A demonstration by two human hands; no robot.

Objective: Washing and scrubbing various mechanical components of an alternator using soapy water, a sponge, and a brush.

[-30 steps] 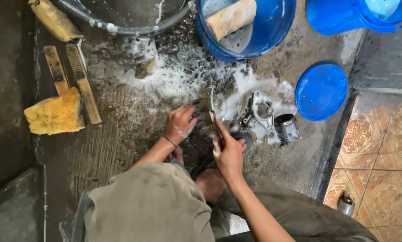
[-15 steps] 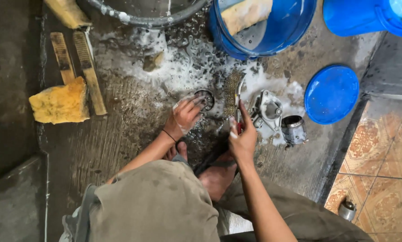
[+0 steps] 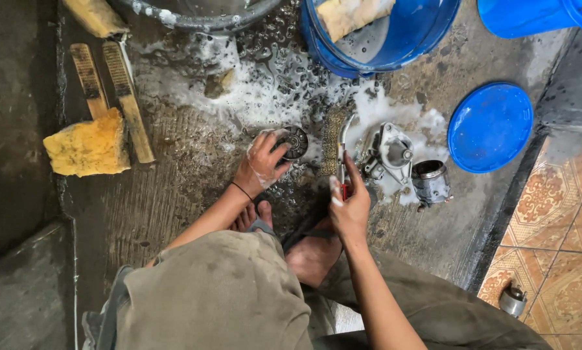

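Below the blue basin (image 3: 395, 45), on wet soapy concrete, our left hand (image 3: 264, 165) has its fingers curled over a round dark metal part (image 3: 295, 141), pressing it to the ground. Our right hand (image 3: 349, 207) is clenched round the handle of a wire brush (image 3: 334, 133), bristles lying just right of that part. Further right sit a grey engine casting (image 3: 393, 152) and a blue lid (image 3: 490, 126); a yellow sponge (image 3: 90, 146) lies far left of the basin

Even, soft daylight; shadows faint. Wet foam (image 3: 265, 97) and blue lid (image 3: 490, 127) show mild sheen, no hard glare. Focus sharp at centre; slight stretching toward the edges.
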